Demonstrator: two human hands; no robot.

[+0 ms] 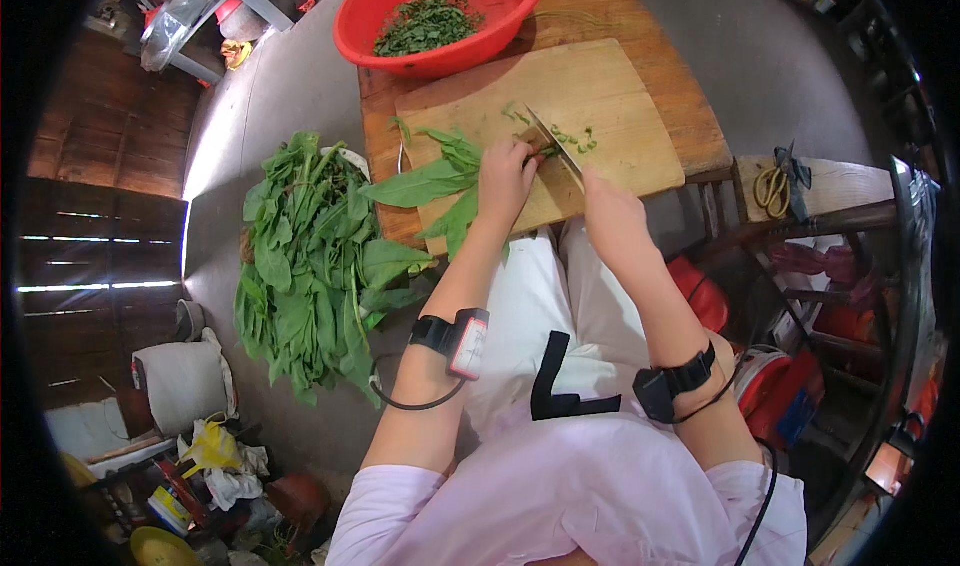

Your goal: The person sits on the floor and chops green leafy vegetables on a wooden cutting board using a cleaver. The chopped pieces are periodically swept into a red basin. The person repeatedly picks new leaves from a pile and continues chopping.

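Note:
On a wooden cutting board, my left hand presses down a bunch of leafy green stems, its leaves spreading to the left. My right hand grips a knife by the handle, the blade standing on edge just right of my left fingertips. Small chopped stem pieces lie on the board beside the blade. Behind the board, a red plastic basin holds chopped greens. A large heap of uncut leafy greens sits left of the table, lower than the board.
The board lies on a wooden table. A wooden beam or bench end with yellow-handled scissors is at the right. Red containers stand at lower right. Bags and assorted items clutter the lower left.

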